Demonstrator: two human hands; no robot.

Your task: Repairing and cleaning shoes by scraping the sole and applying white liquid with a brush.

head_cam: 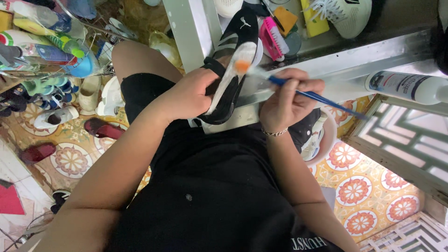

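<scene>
Black clothing [210, 196] on the lap fills the near foreground of the head view. Above it, the left hand [189, 95] is closed around the middle of a black shoe [233, 70], fingers wrapped behind it and the thumb on the near side. The right hand [284, 100], a bracelet [274, 133] at its wrist, pinches a blue brush [317, 98] near its front end; the handle angles down to the right, and the blurred bristle tip touches the shoe's pale sole.

The shoe is held sole-up, toe pointing away, with white stripes on its side and an orange patch [241, 66] near the toe.

Behind it runs a metal ledge [373, 51]; a pink scrub brush [272, 35], a white sneaker [345, 14] and a white bottle [410, 86] lie near. More shoes [56, 116] lie on the patterned floor [364, 191] at left; the right side has open room.
</scene>
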